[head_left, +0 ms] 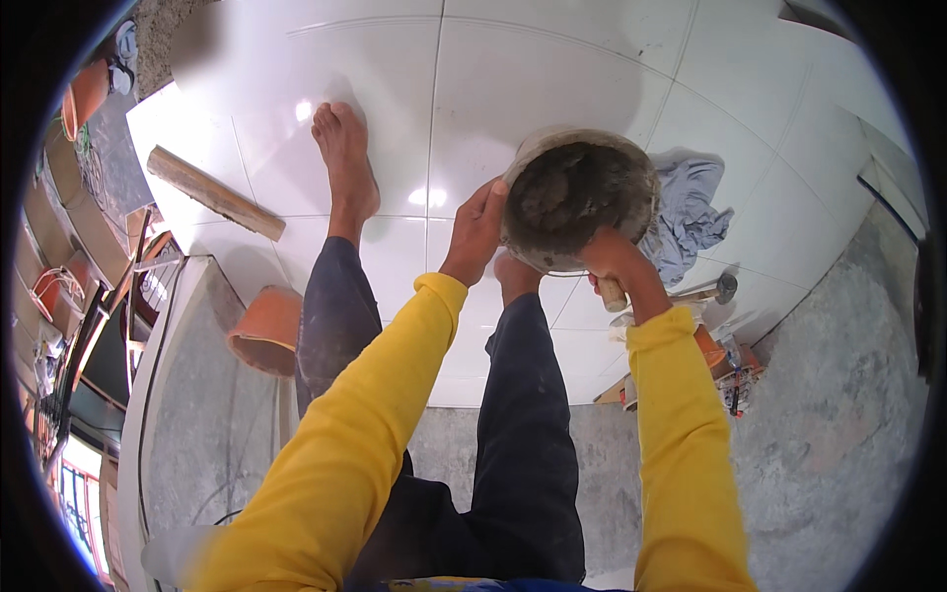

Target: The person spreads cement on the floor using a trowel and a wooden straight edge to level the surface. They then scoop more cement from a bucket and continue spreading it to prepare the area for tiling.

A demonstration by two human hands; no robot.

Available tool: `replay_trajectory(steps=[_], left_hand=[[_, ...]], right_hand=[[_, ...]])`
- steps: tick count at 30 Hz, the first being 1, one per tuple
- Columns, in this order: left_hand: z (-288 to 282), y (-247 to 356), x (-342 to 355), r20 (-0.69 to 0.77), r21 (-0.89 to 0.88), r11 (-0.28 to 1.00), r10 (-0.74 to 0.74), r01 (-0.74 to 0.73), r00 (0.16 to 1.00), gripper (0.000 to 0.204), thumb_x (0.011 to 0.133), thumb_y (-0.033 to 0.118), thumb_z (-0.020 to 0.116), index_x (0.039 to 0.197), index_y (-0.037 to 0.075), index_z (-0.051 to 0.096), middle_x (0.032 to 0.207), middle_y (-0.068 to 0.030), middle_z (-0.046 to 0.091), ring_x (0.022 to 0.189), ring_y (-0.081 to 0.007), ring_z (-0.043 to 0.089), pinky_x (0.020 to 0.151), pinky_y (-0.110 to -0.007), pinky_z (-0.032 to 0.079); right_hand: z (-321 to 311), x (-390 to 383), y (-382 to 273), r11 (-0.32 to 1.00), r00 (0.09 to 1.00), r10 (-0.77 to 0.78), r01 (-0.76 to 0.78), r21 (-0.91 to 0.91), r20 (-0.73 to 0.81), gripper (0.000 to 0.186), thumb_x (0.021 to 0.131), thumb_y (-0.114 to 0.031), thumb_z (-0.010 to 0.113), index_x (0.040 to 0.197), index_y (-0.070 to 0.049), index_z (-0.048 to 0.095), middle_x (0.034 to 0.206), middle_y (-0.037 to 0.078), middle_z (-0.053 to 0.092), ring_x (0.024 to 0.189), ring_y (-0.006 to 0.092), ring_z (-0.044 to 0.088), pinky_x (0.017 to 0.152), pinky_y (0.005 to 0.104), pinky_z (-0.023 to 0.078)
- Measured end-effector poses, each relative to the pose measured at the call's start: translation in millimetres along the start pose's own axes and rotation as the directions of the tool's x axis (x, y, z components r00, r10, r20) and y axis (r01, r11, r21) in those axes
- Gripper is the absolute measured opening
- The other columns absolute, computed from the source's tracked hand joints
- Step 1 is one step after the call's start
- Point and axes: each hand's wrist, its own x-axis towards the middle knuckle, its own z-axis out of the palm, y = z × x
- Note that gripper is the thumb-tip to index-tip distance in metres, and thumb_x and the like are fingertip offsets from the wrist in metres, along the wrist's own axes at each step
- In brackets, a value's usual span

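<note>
A round bucket (646, 212) with a crusted, pale rim stands tilted toward me on the white tiles, dark grey mortar (567, 197) inside it. My left hand (478, 232) is closed on its left rim, thumb and fingers against the edge. At the near right rim, my right hand (619, 264) is wrapped round a light wooden handle (613, 294). Whatever that handle belongs to is hidden by the hand and bucket. A crumpled grey-blue cloth (688, 217) lies just right of the bucket.
A hammer (725, 288) lies right of my right hand. My bare left foot (345, 158) is on the tiles; a wooden batten (217, 192) lies left of it. An orange bucket (266, 331) sits beside my left leg. Grey concrete (819, 395) borders the tiles at right.
</note>
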Motion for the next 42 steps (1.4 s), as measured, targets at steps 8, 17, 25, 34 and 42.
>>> replay_trajectory(steps=[8,17,25,34,42], left_hand=[[-8,0,3,0.018,0.152,0.988,0.002,-0.005,1.0,0.058,0.113,0.05,0.051,0.147,0.005,0.063,0.12,-0.0061,0.07,0.108,-0.0134,0.066,0.085,-0.032,0.061],[-1,13,-3,0.059,0.208,0.978,-0.014,0.001,0.998,0.061,0.114,0.051,0.045,0.153,0.004,0.052,0.134,-0.0114,0.066,0.126,-0.023,0.066,0.095,-0.046,0.065],[5,14,-3,-0.001,0.223,0.974,-0.03,0.029,1.0,0.06,0.115,0.05,0.044,0.154,0.005,0.051,0.138,-0.0135,0.064,0.129,-0.0252,0.064,0.096,-0.048,0.065],[7,7,0,0.048,0.183,0.983,-0.026,0.016,0.999,0.062,0.113,0.053,0.047,0.153,0.006,0.054,0.134,-0.012,0.067,0.122,-0.0237,0.067,0.094,-0.046,0.064],[-1,5,-6,-0.017,0.042,0.999,-0.014,0.014,1.0,0.058,0.112,0.049,0.054,0.15,0.005,0.06,0.127,-0.0075,0.07,0.11,-0.0167,0.068,0.091,-0.033,0.059]], right_hand=[[77,-22,0,0.261,0.924,-0.355,-0.051,0.964,0.145,0.012,0.098,-0.008,0.064,0.105,-0.01,0.054,0.077,0.0,0.053,0.052,0.0083,0.049,0.044,0.0299,0.046],[111,-7,9,-0.56,0.486,-0.812,-0.489,0.669,-0.324,0.023,0.111,-0.021,0.049,0.122,-0.001,0.051,0.082,0.006,0.052,0.052,0.0109,0.053,0.044,0.0282,0.051],[120,-92,87,-0.48,0.513,-0.832,-0.473,0.738,-0.212,0.032,0.112,-0.03,0.044,0.124,-0.001,0.052,0.081,0.012,0.057,0.047,0.0188,0.057,0.043,0.0343,0.051],[52,-42,-29,0.936,0.883,-0.346,0.347,-0.055,-0.318,0.029,0.102,-0.021,0.06,0.116,0.003,0.066,0.103,0.029,0.074,0.084,0.0429,0.076,0.076,0.0502,0.061],[34,-126,6,0.964,0.868,-0.247,0.176,-0.199,-0.43,0.039,0.102,-0.024,0.062,0.127,0.005,0.057,0.104,0.031,0.074,0.097,0.0493,0.073,0.088,0.058,0.058]])
